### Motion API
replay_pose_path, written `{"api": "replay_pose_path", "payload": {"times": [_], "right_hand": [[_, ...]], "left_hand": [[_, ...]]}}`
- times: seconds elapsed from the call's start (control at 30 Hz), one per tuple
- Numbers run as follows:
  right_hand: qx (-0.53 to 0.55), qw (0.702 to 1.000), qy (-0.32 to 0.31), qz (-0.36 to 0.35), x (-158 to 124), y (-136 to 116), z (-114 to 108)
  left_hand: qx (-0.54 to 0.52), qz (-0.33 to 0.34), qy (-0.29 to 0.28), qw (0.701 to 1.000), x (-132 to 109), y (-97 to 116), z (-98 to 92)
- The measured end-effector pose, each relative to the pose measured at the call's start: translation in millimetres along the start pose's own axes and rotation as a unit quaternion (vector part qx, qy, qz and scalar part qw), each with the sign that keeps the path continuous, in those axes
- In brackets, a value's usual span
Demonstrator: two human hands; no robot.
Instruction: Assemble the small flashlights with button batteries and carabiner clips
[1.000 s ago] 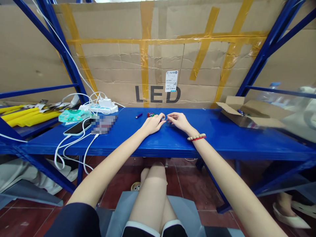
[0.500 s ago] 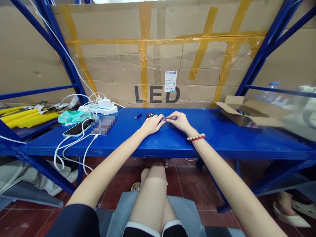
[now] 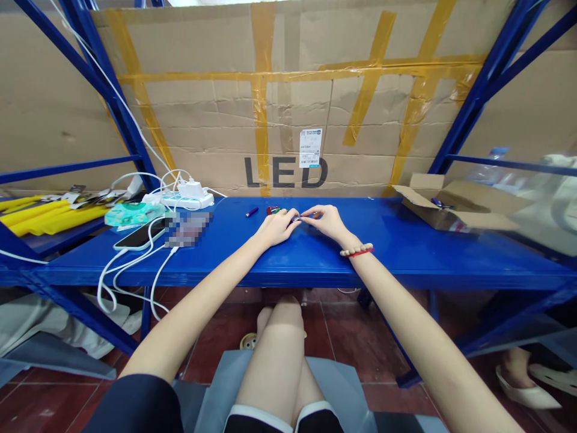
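Observation:
My left hand (image 3: 276,230) rests on the blue table (image 3: 225,258), its fingers closed around a small shiny object (image 3: 296,219) too small to name. From the right, my right hand (image 3: 328,222), with a beaded bracelet and a red string at the wrist, touches that object with thumb and fingers pinched. Just behind the left hand lie small red and green pieces (image 3: 272,210), partly hidden by it. A short purple cylinder (image 3: 252,211) lies to their left.
On the left are a phone (image 3: 140,236), white cables, a power strip (image 3: 205,199), a green packet (image 3: 133,214) and yellow items (image 3: 54,218). An open cardboard box (image 3: 433,210) stands at the right. Behind is a large taped cardboard panel (image 3: 216,132). At lower right, a person's foot shows.

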State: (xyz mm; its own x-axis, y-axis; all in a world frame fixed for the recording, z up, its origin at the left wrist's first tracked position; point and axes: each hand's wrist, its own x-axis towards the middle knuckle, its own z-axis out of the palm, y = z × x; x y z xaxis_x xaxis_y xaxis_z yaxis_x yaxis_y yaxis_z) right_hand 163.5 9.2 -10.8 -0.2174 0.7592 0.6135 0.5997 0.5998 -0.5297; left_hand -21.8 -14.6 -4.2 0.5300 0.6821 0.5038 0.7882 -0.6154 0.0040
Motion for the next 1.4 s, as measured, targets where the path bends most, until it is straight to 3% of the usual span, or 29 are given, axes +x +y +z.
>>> {"api": "replay_pose_path", "payload": {"times": [0.23, 0.57, 0.8, 1.4], "right_hand": [[0.046, 0.998, 0.045, 0.018, -0.1, -9.0, -3.6], [0.012, 1.000, 0.025, 0.006, -0.2, -6.6, -3.7], [0.039, 0.998, 0.056, 0.010, -0.1, -5.9, -2.9], [0.033, 0.998, 0.062, 0.003, 0.8, -5.8, -1.9]], "left_hand": [[0.005, 0.012, 0.012, 1.000, -0.9, 1.2, -1.5], [0.002, 0.013, 0.011, 1.000, 0.1, -0.8, 2.0], [0.010, 0.008, 0.008, 1.000, -0.9, 1.6, -1.2], [-0.008, 0.007, 0.011, 1.000, -0.2, 0.9, -0.5]]}}
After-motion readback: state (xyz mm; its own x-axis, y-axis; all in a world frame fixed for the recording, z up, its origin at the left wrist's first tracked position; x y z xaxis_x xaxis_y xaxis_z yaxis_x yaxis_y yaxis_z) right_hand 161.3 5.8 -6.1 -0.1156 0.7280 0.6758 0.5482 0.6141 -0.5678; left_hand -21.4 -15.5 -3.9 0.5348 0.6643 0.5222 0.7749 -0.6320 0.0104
